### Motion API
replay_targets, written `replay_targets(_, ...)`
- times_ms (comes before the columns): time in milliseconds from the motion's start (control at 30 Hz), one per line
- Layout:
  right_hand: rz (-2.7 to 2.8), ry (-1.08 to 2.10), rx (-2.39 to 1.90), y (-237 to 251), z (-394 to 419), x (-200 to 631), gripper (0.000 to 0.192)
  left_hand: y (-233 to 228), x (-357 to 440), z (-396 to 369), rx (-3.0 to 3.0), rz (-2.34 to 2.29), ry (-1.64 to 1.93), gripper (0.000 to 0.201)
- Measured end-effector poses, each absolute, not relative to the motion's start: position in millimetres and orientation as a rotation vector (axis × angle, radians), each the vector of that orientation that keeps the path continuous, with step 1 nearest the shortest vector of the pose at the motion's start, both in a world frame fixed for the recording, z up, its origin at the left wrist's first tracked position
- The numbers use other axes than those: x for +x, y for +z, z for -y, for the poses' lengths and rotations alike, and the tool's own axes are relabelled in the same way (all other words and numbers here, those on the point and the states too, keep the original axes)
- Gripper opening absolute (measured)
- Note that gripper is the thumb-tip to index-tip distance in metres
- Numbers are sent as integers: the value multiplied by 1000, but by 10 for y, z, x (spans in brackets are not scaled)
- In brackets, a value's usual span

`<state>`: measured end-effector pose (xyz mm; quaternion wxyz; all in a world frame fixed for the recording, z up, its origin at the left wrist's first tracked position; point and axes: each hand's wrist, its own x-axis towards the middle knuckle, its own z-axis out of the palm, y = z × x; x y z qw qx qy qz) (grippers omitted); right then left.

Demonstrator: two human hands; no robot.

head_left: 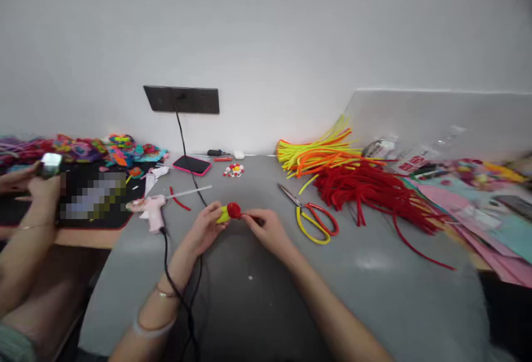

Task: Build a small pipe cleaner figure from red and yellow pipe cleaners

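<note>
- Far left, another person's hands (31, 184) hold a small shiny thing over a black mat (100, 195); what it is I cannot tell.
- A pink glue gun (152, 208) lies on the grey tabletop (366, 284), its black cord running toward the person.
- The left hand (205, 228) has its fingers closed around the yellow end of the craft piece (230, 212).
- The craft piece is held just above the tabletop between both hands: a small fuzzy yellow body with a round red tip. It looks light, soft and easily crushed, best pinched gently at the yellow body.
- The right hand (268, 229) pinches the red end with its fingertips.
- Scissors (311, 215) lie open nearby.
- Red pipe cleaners (369, 190) and yellow-orange ones (316, 154) are heaped beyond.
</note>
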<state>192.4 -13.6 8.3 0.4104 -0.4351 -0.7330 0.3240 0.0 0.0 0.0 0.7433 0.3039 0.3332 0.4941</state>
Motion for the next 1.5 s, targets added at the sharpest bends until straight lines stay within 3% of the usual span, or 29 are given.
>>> replay_targets(333, 1827, 832, -1164, 64, 104, 1932, 25, 31, 8, 34, 725, -663, 958, 31)
replay_targets(733, 1704, 897, -1156, 18, 114, 1965, 17, 0, 41, 14, 780, -748, 880, 34)
replay_targets(1100, 1728, 828, -1198, -27, 103, 1974, 17, 1, 131, 45, 1070, -975, 951, 53)
replay_targets(1500, 1806, 741, -1299, 4, 122, 1982, 19, 54, 103, 94, 1798, -1548, 1050, 27)
